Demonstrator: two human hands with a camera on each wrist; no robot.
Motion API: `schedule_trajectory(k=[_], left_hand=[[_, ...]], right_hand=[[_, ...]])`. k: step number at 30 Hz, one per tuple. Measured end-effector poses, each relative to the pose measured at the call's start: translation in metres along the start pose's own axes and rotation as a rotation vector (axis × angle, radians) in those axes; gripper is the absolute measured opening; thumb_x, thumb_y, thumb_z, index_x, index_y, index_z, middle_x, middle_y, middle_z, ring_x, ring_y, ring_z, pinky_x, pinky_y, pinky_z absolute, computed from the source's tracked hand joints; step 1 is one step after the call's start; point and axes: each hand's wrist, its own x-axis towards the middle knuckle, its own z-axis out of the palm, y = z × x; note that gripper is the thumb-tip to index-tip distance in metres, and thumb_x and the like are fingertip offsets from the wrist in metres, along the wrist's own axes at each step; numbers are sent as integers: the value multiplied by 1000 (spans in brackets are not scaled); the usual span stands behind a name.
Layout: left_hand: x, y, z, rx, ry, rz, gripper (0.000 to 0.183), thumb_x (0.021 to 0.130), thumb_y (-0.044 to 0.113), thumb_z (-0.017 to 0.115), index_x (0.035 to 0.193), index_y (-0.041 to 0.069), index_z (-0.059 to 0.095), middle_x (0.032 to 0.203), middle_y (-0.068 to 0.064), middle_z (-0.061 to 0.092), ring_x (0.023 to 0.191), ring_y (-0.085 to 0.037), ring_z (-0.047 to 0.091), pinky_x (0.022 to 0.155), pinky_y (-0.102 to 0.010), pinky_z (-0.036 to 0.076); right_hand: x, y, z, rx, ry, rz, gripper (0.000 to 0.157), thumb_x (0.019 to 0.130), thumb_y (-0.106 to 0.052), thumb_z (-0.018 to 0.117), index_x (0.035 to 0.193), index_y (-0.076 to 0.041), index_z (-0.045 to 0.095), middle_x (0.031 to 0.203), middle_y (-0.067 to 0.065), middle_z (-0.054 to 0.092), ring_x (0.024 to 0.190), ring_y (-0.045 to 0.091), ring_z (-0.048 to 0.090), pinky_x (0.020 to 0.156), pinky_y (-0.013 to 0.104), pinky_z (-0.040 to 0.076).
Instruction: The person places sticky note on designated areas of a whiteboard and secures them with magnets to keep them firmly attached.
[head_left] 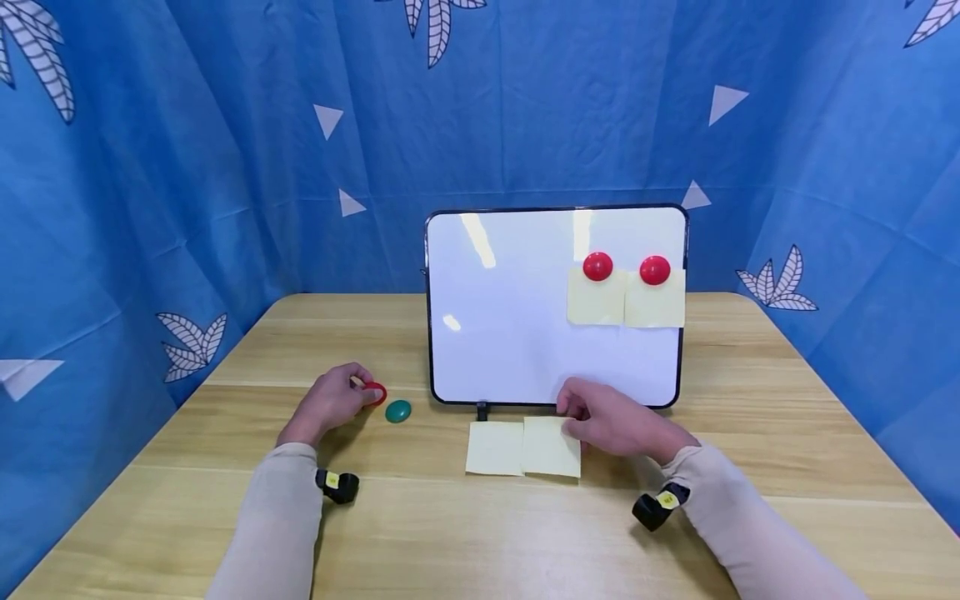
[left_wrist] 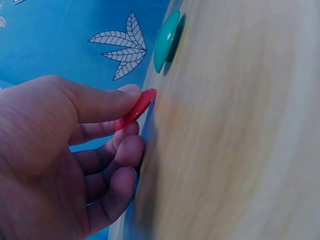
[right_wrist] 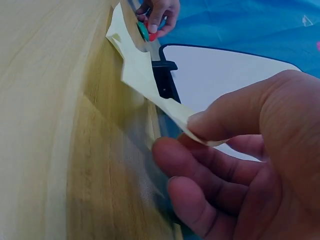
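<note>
Thumb and fingers of my left hand (head_left: 335, 402) pinch a red round magnet (left_wrist: 137, 111), its edge tipped close over the table. Just right of it lies a green round magnet (head_left: 398, 411) on the wood. My right hand (head_left: 611, 414) pinches the right edge of a pale yellow sticky note (head_left: 551, 447), in front of the whiteboard's lower edge. A second yellow note (head_left: 495, 448) sits beside it on the left, the two edges meeting. In the right wrist view the held paper (right_wrist: 137, 70) bends up from the table toward my thumb.
A black-framed whiteboard (head_left: 510, 333) stands upright on the table (head_left: 420, 533), with a black foot (head_left: 482, 411) at its bottom. Two red magnets (head_left: 597, 266) hold two yellow notes (head_left: 596, 302) at its upper right. A blue curtain (head_left: 525, 108) hangs behind and at both sides.
</note>
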Motion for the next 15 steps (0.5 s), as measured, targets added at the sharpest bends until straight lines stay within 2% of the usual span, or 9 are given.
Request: schedule_trajectory(k=[3, 6, 10, 13, 15], left_hand=[[0, 0, 0, 5, 4, 5, 27, 96, 22, 68, 116, 7, 59, 98, -13, 60, 83, -28, 53, 69, -35, 44], [0, -1, 0, 6, 4, 9, 26, 96, 22, 68, 115, 7, 60, 97, -12, 60, 82, -27, 53, 68, -35, 43], [-1, -1, 0, 0, 2, 9, 26, 96, 23, 68, 115, 7, 59, 96, -12, 60, 82, -27, 53, 68, -35, 43], [-1, 0, 0, -3, 1, 7, 27, 96, 23, 68, 115, 7, 59, 97, -12, 60, 83, -28, 53, 69, -35, 43], [-1, -1, 0, -5, 0, 4, 27, 96, 23, 68, 115, 6, 59, 97, -13, 60, 83, -28, 53, 69, -35, 43]], right_hand=[[0, 0, 0, 3, 41, 13, 17, 94, -7, 67, 102, -10, 53, 85, 2, 59, 72, 19, 60, 68, 36, 50], [0, 1, -1, 1, 63, -16, 19, 94, -9, 68, 106, -11, 54, 85, 0, 61, 73, 19, 59, 67, 34, 50], [-1, 2, -1, -2, 87, -91, 23, 96, -10, 66, 117, -18, 62, 84, -3, 62, 74, 18, 59, 66, 31, 50], [-2, 2, -2, -5, 106, -122, 22, 97, -10, 64, 115, -22, 68, 85, -4, 62, 76, 18, 57, 67, 30, 50], [-2, 3, -2, -4, 107, -124, 20, 97, -10, 63, 111, -21, 71, 87, -4, 61, 78, 19, 57, 68, 30, 50]])
